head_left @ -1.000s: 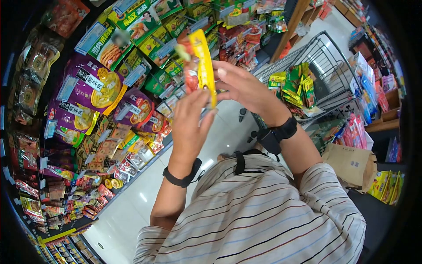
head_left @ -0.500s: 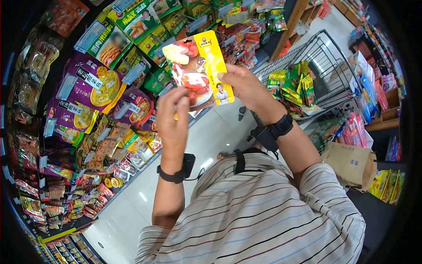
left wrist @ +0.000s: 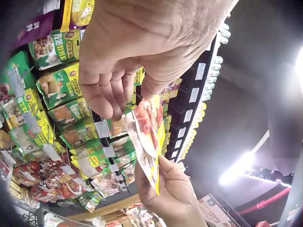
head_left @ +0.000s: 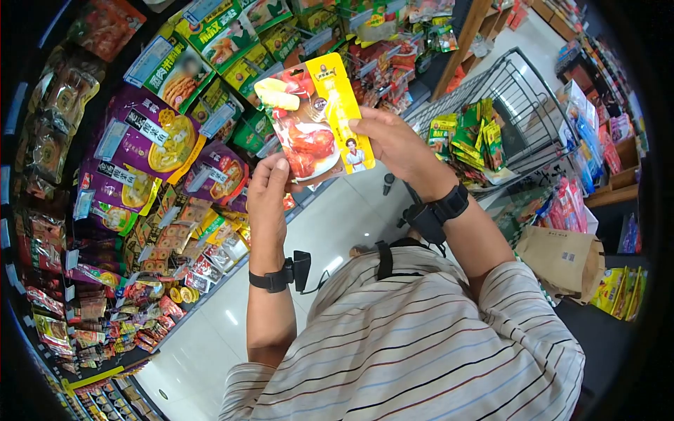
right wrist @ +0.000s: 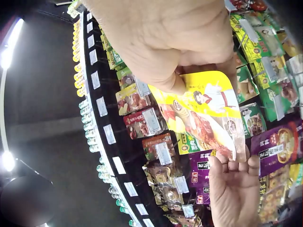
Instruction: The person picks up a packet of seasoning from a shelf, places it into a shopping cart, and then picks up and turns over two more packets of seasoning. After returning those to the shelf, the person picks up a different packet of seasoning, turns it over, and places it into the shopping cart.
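Observation:
A flat food packet (head_left: pixel 313 133) is held up in front of the person, its yellow side strip to the right and a picture of reddish cooked meat on its front. The right hand (head_left: pixel 404 147) grips the yellow edge, thumb on the front and fingers behind. At the lower left corner the left hand (head_left: pixel 267 196) pinches the packet, thumb in front. In the left wrist view the packet (left wrist: pixel 149 135) appears almost edge-on between both hands. The right wrist view shows its printed front (right wrist: pixel 201 113), with the left hand (right wrist: pixel 234 189) at the far corner.
Hanging shelf rows of green seasoning packets (head_left: pixel 179 74) and purple bags (head_left: pixel 158 133) fill the left side. A wire shopping cart (head_left: pixel 519 105) holding several green and yellow packets (head_left: pixel 474 137) stands at the right. Behind the right elbow is a brown paper bag (head_left: pixel 558 259).
The packet has turned from edge-on to face the person. The left hand let go of its lower edge, moved left, and now pinches the lower left corner. The right hand kept its grip.

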Motion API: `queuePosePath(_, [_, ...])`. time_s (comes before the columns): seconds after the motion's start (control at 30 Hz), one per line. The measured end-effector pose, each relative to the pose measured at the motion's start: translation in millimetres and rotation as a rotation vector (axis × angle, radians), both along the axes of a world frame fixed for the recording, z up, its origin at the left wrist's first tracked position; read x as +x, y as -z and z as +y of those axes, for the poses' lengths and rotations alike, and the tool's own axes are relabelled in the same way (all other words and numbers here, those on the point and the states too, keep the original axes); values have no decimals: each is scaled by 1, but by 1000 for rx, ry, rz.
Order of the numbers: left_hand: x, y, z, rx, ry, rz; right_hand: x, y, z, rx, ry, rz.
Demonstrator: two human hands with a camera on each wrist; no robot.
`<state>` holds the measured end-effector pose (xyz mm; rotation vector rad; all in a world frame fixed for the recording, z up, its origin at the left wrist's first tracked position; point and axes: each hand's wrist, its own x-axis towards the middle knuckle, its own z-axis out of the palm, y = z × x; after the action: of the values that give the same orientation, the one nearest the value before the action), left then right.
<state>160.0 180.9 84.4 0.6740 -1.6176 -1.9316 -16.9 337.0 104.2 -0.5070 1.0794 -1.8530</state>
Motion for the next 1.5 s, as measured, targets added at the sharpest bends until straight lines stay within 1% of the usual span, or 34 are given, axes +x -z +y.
queuePosePath(0.1, [5, -7, 1, -9, 54, -40, 0, 6, 2, -45, -71, 71])
queuePosePath(0.13, [11, -8, -3, -194, 47, -155, -1, 1, 6, -22, -36, 466])
queuePosePath(0.17, [8, 2, -5, -101, 20, -107, 4, -1, 2, -55, -25, 359])
queuePosePath(0.2, [7, 9, -8, -25, 40, -9, 9, -3, -2, -89, -10, 252])
queuePosePath(0.23, [8, -3, -5, 10, 44, -29, 14, -15, -2, -68, -48, 79])
queuePosePath(0.27, [8, -14, -2, 43, 36, -36, 11, -9, -5, -37, -63, 68])
queuePosePath(0.3, [9, -17, -4, 90, 65, 12, 11, -12, -9, -49, -68, 56])
queuePosePath(0.43, [15, -29, -10, 84, 106, 67, 12, -24, -14, -50, -65, 36])
queuePosePath(0.63, [28, -47, -10, 29, 102, 30, 25, -41, -24, -47, -138, 31])
queuePosePath(0.73, [32, -59, -5, 25, 86, 115, 31, -42, -32, -90, -166, 16])
queuePosePath(0.77, [34, -62, -4, 36, 77, 132, 33, -47, -31, -74, -183, 44])
queuePosePath(0.83, [37, -57, -9, 10, 51, 152, 36, -49, -35, -56, -179, 107])
queuePosePath(0.87, [39, -55, -11, -3, 36, 161, 36, -47, -36, -46, -179, 137])
queuePosePath(0.9, [41, -59, -11, -32, 19, 132, 33, -41, -39, -7, -175, 226])
queuePosePath(1.0, [45, -58, -12, 21, 0, 193, 31, -35, -40, 44, -185, 271])
queuePosePath(1.03, [45, -62, -9, -3, -8, 206, 33, -33, -41, 19, -174, 243])
queuePosePath(1.13, [52, -59, -13, -14, -3, 167, 38, -39, -37, 5, -184, 261])
queuePosePath(1.23, [54, -72, -2, 20, -15, 213, 43, -51, -34, -42, -210, 209])
queuePosePath(1.33, [57, -78, 3, 75, -4, 199, 41, -53, -32, -59, -245, 218])
queuePosePath(1.43, [56, -79, 4, 50, -3, 185, 40, -51, -35, -61, -218, 214])
queuePosePath(1.5, [51, -75, 1, 22, -25, 157, 40, -62, -32, -36, -149, 321])
